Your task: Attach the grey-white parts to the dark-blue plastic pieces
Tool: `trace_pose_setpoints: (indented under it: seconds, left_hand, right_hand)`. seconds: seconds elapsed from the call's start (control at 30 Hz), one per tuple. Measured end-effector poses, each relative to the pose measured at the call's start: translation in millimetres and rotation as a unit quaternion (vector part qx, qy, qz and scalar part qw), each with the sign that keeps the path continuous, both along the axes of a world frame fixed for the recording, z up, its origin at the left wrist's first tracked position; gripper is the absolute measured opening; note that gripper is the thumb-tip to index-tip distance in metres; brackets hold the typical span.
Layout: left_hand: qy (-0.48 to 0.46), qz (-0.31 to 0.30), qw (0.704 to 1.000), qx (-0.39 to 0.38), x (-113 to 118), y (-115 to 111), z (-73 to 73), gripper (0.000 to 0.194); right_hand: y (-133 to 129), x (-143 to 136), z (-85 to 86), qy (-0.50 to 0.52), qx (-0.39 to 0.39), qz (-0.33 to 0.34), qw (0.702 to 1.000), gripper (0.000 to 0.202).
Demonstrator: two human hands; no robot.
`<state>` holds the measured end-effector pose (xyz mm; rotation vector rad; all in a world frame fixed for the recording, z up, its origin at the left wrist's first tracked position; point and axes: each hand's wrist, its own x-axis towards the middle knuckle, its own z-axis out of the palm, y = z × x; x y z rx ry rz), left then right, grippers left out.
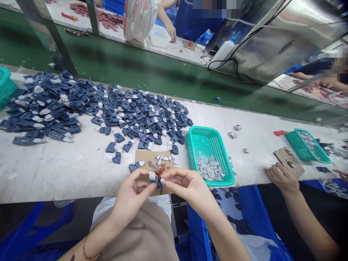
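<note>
Near the table's front edge my left hand is closed on a small dark blue part with a white piece on its end. From the other side my right hand pinches a small white piece against the same part. Behind my fingers lies a brown cardboard sheet with several small grey-white pieces and a round red object. A loose blue part rests at the cardboard's left edge.
A large pile of blue parts spreads across the table. To the right stands a green basket of grey-white pieces. Further right are a co-worker's hand and another green basket. Blue crates are below.
</note>
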<state>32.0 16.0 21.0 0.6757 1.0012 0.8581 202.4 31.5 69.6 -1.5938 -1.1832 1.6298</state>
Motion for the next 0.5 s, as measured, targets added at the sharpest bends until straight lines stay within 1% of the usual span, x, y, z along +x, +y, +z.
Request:
trace_pose_setpoints:
  seconds: [0.2,0.37,0.43,0.5]
  left_hand:
    - [-0.008,0.012,1.000,0.003,1.3,-0.2,1.2,0.020]
    - [-0.023,0.019,0.999,0.012,1.5,-2.3,1.1,0.017]
    - [-0.036,0.020,0.999,0.014,1.2,-2.9,1.9,0.015]
    - [-0.040,0.019,0.999,0.021,1.0,-3.0,3.3,0.014]
  right_hand:
    - [-0.9,-6.7,2.6,-0.027,0.045,0.022,0.998,0.006]
    - [-1.6,-7.8,3.5,-0.053,0.086,0.018,0.995,0.005]
    - [-2.1,-5.1,2.2,-0.018,0.071,0.013,0.997,0.006]
    - [-3.3,-2.3,0.0,0.032,0.040,0.000,0.999,0.013]
